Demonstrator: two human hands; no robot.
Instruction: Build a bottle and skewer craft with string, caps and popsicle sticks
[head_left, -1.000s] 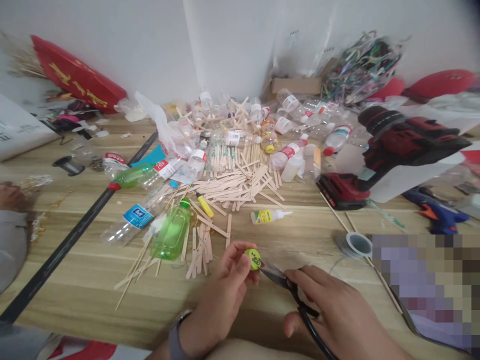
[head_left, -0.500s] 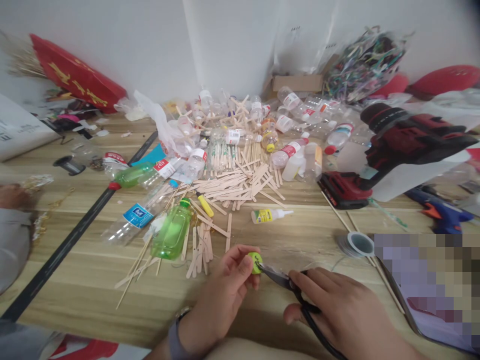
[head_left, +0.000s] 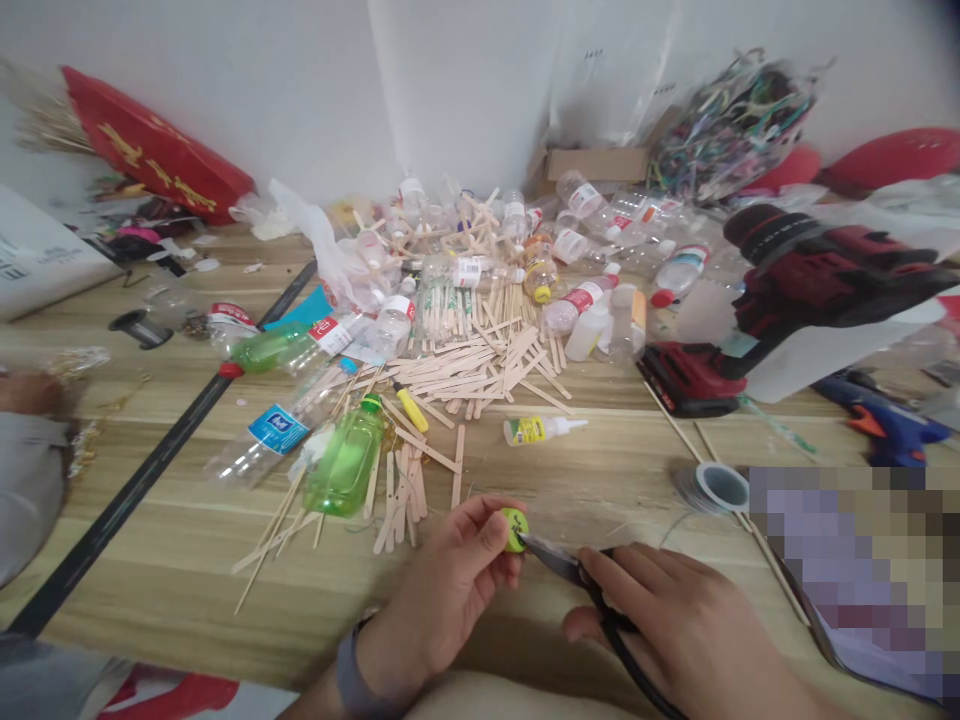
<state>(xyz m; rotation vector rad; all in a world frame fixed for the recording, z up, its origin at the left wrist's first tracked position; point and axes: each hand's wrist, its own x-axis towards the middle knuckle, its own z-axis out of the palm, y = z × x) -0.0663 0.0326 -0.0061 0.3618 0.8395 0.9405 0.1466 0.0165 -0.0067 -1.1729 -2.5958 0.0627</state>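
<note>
Partly hidden by the left hand (head_left: 450, 585), the green cap (head_left: 514, 528) meets scissors (head_left: 570, 568).

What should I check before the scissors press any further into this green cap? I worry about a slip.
1. Left hand pinches the green cap: ok.
2. Right hand grips the scissors: ok.
3. Scissor tip meets the cap's edge: ok.
4. Left fingertips clear of the blades: not ok, they sit right beside the tip.
5. Glue bottle and wooden sticks away from the cut: ok.
6. Blades open or shut: cannot tell.
</note>
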